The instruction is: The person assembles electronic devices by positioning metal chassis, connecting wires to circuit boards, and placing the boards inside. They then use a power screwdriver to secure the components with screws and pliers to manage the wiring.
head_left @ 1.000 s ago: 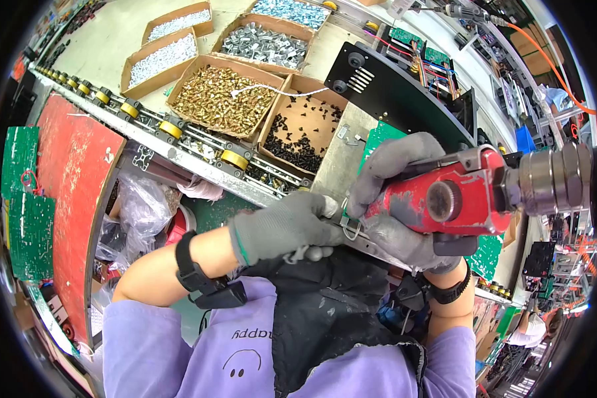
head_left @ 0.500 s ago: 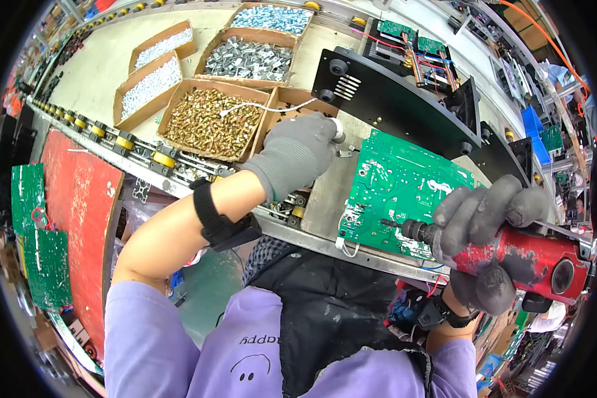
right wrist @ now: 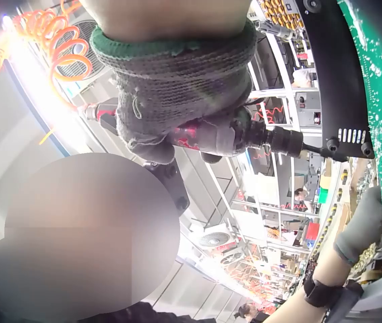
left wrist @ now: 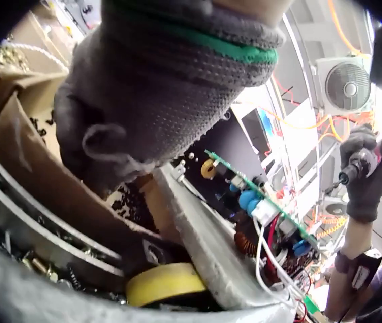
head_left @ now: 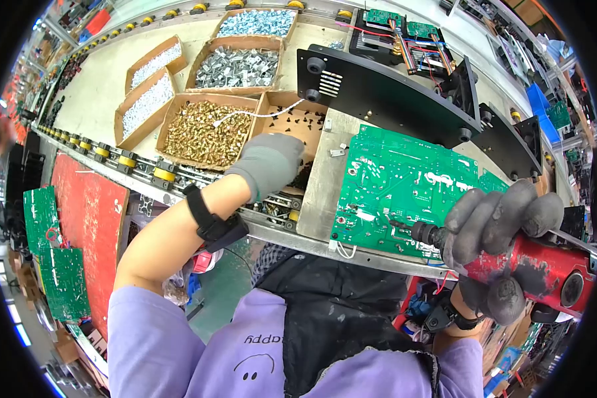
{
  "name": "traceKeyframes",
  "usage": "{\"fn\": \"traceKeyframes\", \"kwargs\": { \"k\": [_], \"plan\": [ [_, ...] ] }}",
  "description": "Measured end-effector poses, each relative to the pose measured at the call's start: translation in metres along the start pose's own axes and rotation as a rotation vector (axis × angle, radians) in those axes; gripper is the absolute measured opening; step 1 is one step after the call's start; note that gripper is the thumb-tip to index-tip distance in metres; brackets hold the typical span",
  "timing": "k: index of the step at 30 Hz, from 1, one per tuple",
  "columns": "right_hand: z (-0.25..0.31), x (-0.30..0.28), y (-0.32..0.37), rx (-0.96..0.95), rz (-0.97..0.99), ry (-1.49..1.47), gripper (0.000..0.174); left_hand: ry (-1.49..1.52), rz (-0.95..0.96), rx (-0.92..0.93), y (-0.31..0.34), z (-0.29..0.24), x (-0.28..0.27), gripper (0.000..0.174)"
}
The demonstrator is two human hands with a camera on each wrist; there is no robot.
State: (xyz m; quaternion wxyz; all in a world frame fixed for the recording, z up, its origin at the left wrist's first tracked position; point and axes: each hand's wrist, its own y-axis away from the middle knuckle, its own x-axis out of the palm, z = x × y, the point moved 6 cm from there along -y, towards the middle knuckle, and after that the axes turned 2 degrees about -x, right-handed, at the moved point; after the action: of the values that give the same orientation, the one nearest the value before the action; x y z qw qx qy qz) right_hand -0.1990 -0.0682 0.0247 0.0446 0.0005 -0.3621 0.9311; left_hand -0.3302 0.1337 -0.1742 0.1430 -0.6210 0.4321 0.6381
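My left hand [head_left: 270, 162], gloved in grey, reaches into the front of a cardboard box [head_left: 315, 114] of black screws [head_left: 300, 123]. In the left wrist view the hand [left wrist: 154, 94] bends down over the screws [left wrist: 132, 210], its fingertips hidden. My right hand [head_left: 501, 232] grips a red power tool [head_left: 544, 268] whose bit points left above a green circuit board [head_left: 404, 179]. In the right wrist view the hand [right wrist: 177, 101] is wrapped round the tool [right wrist: 208, 136], its bit near a black panel [right wrist: 339, 74].
Cartons of brass screws [head_left: 205, 132], metal clips [head_left: 235, 67], blue-white parts [head_left: 255, 24] and white parts [head_left: 146, 106] stand at the back left. A black panel [head_left: 385, 99] stands behind the board. A roller track [head_left: 164, 174] borders the bench; a white cord lies across the boxes.
My left hand has left the bench edge beside the right hand and moved up to the black-screw box, lately shifting left. My right hand has carried the tool rightward, uncovering the green board.
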Motion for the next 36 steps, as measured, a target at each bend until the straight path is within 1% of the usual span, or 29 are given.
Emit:
{"fn": "traceKeyframes", "kwargs": {
  "k": [2,3,4,6,7,8,10,11,12,14,15,16,19,23,26,28,29,31,32,34,35,36],
  "plan": [
    [0.000,-0.002,0.000,-0.001,0.012,-0.002,0.047,0.170,-0.078,-0.087,0.009,0.013,-0.016,0.018],
    [0.000,-0.001,0.000,0.004,0.031,-0.009,0.048,0.339,-0.096,-0.082,0.018,0.016,-0.024,0.016],
    [-0.003,-0.001,-0.002,0.004,0.031,-0.011,0.048,0.338,-0.095,-0.084,0.028,0.015,-0.032,0.016],
    [-0.006,0.002,-0.006,-0.074,0.036,-0.031,0.052,1.021,-0.079,-0.105,0.045,0.017,-0.042,0.012],
    [-0.008,0.004,-0.007,-0.088,0.043,-0.011,0.055,1.108,-0.060,-0.048,0.049,0.018,-0.040,0.013],
    [-0.014,0.009,-0.007,-0.093,0.038,-0.009,0.055,1.103,-0.059,-0.044,0.051,0.017,-0.036,0.013],
    [-0.023,0.017,-0.009,-0.157,-0.051,0.027,0.053,1.297,-0.051,0.019,0.058,0.012,-0.030,0.016],
    [-0.025,0.023,-0.013,-0.175,-0.040,0.046,0.052,1.361,-0.036,0.045,0.064,0.009,-0.031,0.016],
    [-0.029,0.028,-0.016,-0.177,-0.041,0.047,0.052,1.359,-0.036,0.046,0.069,0.006,-0.032,0.016],
    [-0.035,0.036,-0.017,-0.228,-0.083,0.050,0.052,1.566,0.021,0.213,0.077,-0.005,-0.036,0.016],
    [-0.038,0.039,-0.017,-0.205,-0.102,0.046,0.051,1.580,0.070,0.186,0.078,-0.006,-0.033,0.016],
    [-0.039,0.041,-0.017,-0.205,-0.099,0.044,0.051,1.582,0.066,0.185,0.080,-0.006,-0.032,0.016],
    [-0.041,0.048,-0.020,-0.182,-0.050,0.019,0.050,1.618,0.165,0.245,0.084,-0.010,-0.033,0.015],
    [-0.042,0.050,-0.020,-0.185,-0.032,0.016,0.052,1.645,0.164,0.262,0.082,-0.010,-0.030,0.015],
    [-0.044,0.052,-0.016,-0.156,-0.026,-0.007,0.055,1.603,0.158,0.224,0.080,-0.011,-0.029,0.016],
    [-0.044,0.050,-0.015,-0.158,-0.060,0.011,0.053,1.555,0.074,0.265,0.079,-0.011,-0.031,0.016],
    [-0.045,0.050,-0.014,-0.158,-0.062,0.011,0.053,1.553,0.075,0.264,0.079,-0.014,-0.028,0.016],
    [-0.043,0.046,-0.014,-0.191,-0.119,0.036,0.052,1.625,-0.164,0.267,0.082,-0.013,-0.032,0.018],
    [-0.043,0.044,-0.014,-0.191,-0.122,0.037,0.052,1.622,-0.161,0.267,0.082,-0.014,-0.035,0.018],
    [-0.041,0.037,-0.015,-0.214,-0.118,0.033,0.051,1.486,-0.113,0.150,0.080,-0.012,-0.039,0.016],
    [-0.039,0.038,-0.016,-0.237,-0.166,0.017,0.050,1.485,-0.111,0.150,0.075,-0.009,-0.039,0.016],
    [-0.034,0.033,-0.018,-0.229,-0.153,0.014,0.048,1.307,-0.214,0.052,0.067,0.004,-0.040,0.016]
  ]
}}
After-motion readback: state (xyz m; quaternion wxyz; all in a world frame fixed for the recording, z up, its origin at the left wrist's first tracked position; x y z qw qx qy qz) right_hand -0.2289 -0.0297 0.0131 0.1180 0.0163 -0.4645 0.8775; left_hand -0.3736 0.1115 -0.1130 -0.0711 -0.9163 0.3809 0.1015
